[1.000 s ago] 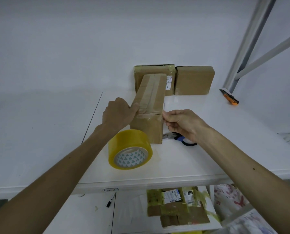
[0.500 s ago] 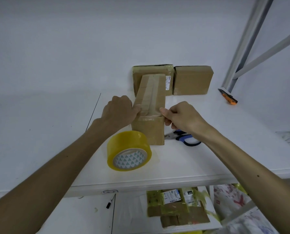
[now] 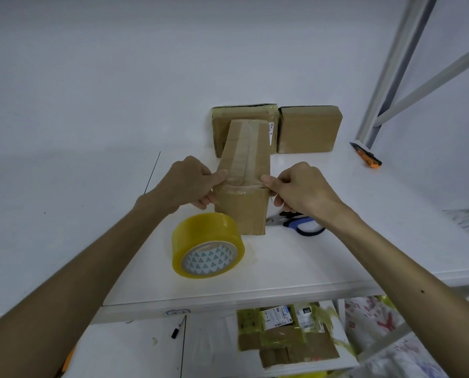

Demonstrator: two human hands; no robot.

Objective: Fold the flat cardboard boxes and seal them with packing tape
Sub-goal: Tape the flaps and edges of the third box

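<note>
Head view: we look down on a tall cardboard box (image 3: 241, 203) standing on the white surface (image 3: 323, 257), its long taped top running away from us. Our left hand (image 3: 187, 184) grips the box's left side, thumb laid on the near top edge and fingers curled round the wall. Our right hand (image 3: 298, 186) pinches the near right corner, thumb on top and fingers curled against the side.

Just in front of the box, to its left, a roll of yellow packing tape (image 3: 207, 245) lies tilted on the surface. Blue-handled scissors (image 3: 301, 225) lie beside the box under our right wrist. Behind the box, two sealed boxes (image 3: 308, 129) stand against the wall, and an orange utility knife (image 3: 365, 156) lies well apart on the right. On the lower shelf we see flattened cardboard (image 3: 288, 342) and a marker (image 3: 178, 327).
</note>
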